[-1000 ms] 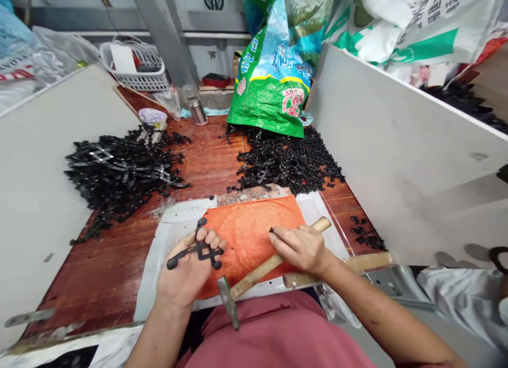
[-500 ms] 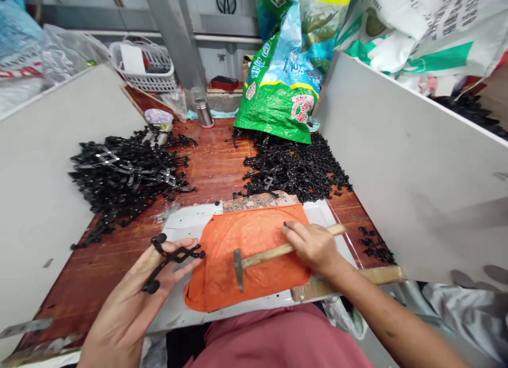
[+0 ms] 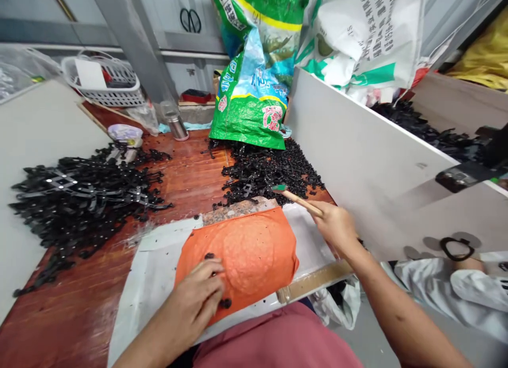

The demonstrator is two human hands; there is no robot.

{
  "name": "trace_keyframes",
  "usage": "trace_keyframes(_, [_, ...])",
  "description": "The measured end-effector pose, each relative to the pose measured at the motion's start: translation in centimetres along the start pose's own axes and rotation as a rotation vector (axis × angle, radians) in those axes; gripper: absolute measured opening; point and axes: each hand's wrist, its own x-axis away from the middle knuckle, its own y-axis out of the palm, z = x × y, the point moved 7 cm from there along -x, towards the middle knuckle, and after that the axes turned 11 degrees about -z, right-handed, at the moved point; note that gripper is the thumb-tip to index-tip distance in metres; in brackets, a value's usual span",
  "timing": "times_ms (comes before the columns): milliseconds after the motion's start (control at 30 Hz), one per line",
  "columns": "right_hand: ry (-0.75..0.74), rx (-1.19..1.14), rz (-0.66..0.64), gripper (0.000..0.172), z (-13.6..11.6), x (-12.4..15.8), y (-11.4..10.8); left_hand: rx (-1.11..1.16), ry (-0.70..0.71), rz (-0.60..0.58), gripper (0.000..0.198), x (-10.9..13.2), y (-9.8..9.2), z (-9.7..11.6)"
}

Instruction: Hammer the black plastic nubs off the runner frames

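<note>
My left hand (image 3: 192, 299) lies palm down over the orange cloth (image 3: 254, 246), its fingers closed around a small black criss-cross linkage piece. Most of that piece is hidden; a round black knob (image 3: 225, 303) and other dark ends poke out around the fingers. To the right, my right hand (image 3: 336, 225) grips a hammer (image 3: 304, 203) by its wooden handle. The hammer is lifted clear of the cloth, and its head points toward the heap of small black parts (image 3: 265, 169). Under the cloth's far edge a speckled stone slab (image 3: 238, 209) shows.
Linked black pieces (image 3: 83, 198) are heaped at left. A green bag (image 3: 250, 114) stands behind the right heap. Grey partitions (image 3: 373, 161) flank the reddish table (image 3: 182, 172). At the back are a white basket (image 3: 105, 87) and a steel flask (image 3: 174, 123). Another person's arm (image 3: 472, 265) shows at right.
My left hand has turned over and brought the black piece down onto the orange cloth. My right hand has lifted the hammer off the cloth, rightward and away. The view has swung right.
</note>
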Motion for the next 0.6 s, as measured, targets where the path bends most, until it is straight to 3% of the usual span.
trace_keyframes(33, [-0.019,-0.023,-0.025,0.037,-1.5,-1.2,0.2,-0.089,0.046,0.007,0.031,-0.5,0.6,0.5])
trace_keyframes(100, [0.01,0.0,-0.062,0.038,-3.2,-3.4,0.6,-0.238,0.056,0.168,0.026,-0.3,0.6,0.3])
trace_keyframes(167, [0.069,0.033,-0.076,0.037,-3.2,-5.2,0.8,-0.324,-0.072,0.371,0.026,1.2,0.2,-1.2])
trace_keyframes(233, [0.135,0.052,-0.091,0.036,-1.8,-6.3,1.0,-0.325,-0.271,0.449,0.034,2.7,0.1,-3.1])
trace_keyframes(333, [0.233,0.065,-0.139,0.037,1.6,-6.8,1.3,-0.269,-0.542,0.3,0.046,2.9,1.3,-4.8])
trace_keyframes(433, [0.295,0.037,-0.201,0.036,3.9,-7.1,1.9,-0.295,-0.699,0.071,0.051,1.2,2.6,-4.4])
trace_keyframes(533, [0.308,-0.042,-0.266,0.033,3.8,-8.1,2.7,-0.331,-0.748,-0.038,0.051,-0.6,2.7,-3.9])
trace_keyframes(600, [0.296,-0.124,-0.306,0.034,2.6,-9.3,3.2,-0.282,-0.765,-0.088,0.046,-0.9,2.9,-4.7])
